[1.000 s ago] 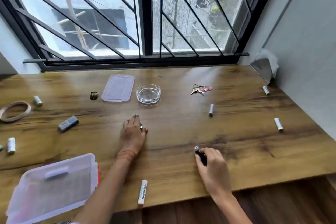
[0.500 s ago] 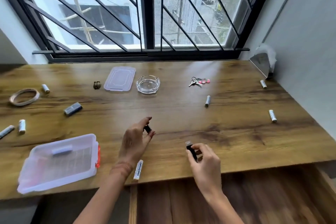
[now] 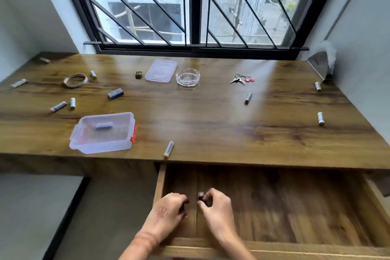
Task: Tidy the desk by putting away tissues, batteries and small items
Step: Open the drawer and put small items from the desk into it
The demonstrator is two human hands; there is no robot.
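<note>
Both my hands are low over the open wooden drawer (image 3: 295, 207) below the desk edge. My left hand (image 3: 168, 210) is curled around a small dark item, mostly hidden by the fingers. My right hand (image 3: 215, 207) pinches a small black item with a pale end (image 3: 201, 196). Several white batteries lie across the desk, one near the front edge (image 3: 168, 149), one mid-right (image 3: 248, 98), two at the far right (image 3: 320, 118). A clear plastic box (image 3: 101, 133) with an orange latch stands at the front left.
A clear lid (image 3: 161, 70), glass ashtray (image 3: 187, 77), keys (image 3: 242, 79), a small brass item (image 3: 138, 75), a tape ring (image 3: 75, 80) and a grey lighter (image 3: 115, 93) lie on the wooden desk (image 3: 211, 124). A tissue holder (image 3: 322, 65) sits in the right corner.
Both hands lifted their small dark items off the desk and came down towards me into the open drawer. The view has pulled back and tilted down.
</note>
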